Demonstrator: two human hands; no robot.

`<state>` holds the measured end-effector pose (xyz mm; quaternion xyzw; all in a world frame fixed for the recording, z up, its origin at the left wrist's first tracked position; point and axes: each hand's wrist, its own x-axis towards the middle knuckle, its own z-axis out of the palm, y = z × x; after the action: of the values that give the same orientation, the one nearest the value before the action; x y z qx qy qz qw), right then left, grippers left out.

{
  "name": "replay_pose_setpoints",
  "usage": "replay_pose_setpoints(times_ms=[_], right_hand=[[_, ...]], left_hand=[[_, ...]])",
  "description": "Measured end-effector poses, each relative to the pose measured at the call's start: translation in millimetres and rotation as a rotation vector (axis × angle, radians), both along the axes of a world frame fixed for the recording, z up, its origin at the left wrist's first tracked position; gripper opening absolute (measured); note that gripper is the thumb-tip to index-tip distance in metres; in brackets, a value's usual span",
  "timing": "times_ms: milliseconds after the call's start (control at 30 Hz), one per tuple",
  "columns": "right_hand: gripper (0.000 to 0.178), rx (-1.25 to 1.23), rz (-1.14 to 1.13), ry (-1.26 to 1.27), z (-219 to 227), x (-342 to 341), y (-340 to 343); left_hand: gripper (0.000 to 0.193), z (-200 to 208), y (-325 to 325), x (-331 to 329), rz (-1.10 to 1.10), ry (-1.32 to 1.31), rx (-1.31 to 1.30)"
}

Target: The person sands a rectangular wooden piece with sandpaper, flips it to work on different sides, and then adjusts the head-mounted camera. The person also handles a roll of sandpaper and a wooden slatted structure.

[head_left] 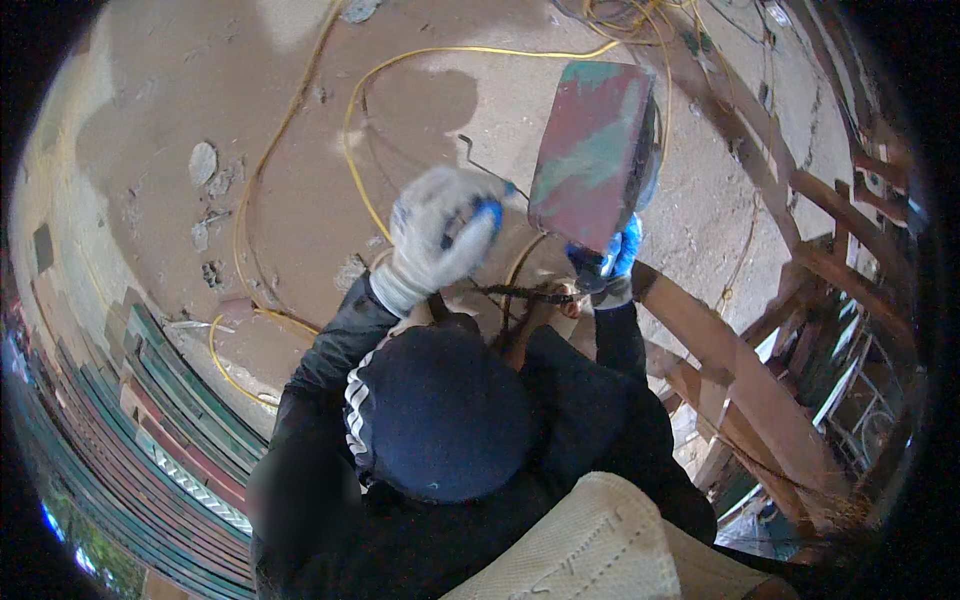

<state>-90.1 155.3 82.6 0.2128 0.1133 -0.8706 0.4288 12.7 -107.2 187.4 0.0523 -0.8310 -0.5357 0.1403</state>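
Beneath you spreads the brown floor (290, 60), with a stack of long green and red slats (170, 440) along its lower left edge and curved brown metal pieces (720, 350) toward its right edge. A yellow cable (350, 110) winds over the floor from near its far edge. In front of you, raised above the middle of the floor, is the red-and-green boxy piece (590, 150), tilted; your right hand (608, 255), in a white and blue glove, grips it at its lower right corner. Your left hand (445, 235), gloved alike and blurred, has some fingers curled and one reaching toward the piece. A thin bent rod (468, 152) shows beside that fingertip; you cannot tell whether the hand pinches it.
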Motion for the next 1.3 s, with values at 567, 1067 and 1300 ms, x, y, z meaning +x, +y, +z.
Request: replay_pose_setpoints(times_ms=[567,1067,1300], right_hand=[[0.013,0.879,0.079,0.885,59.0,13.2,-55.9],[0.025,1.099,0.019,1.117,59.3,48.5,-75.6],[0.024,0.888,0.194,0.753,70.2,44.0,-65.6]], left_hand=[[0.046,-26.4,53.7,-21.4,0.199,-0.208,-0.233],[0.023,-57.6,50.1,-31.0,0.523,-0.221,0.110],[0.020,-61.3,21.9,-35.5,0.592,-0.214,0.029]])
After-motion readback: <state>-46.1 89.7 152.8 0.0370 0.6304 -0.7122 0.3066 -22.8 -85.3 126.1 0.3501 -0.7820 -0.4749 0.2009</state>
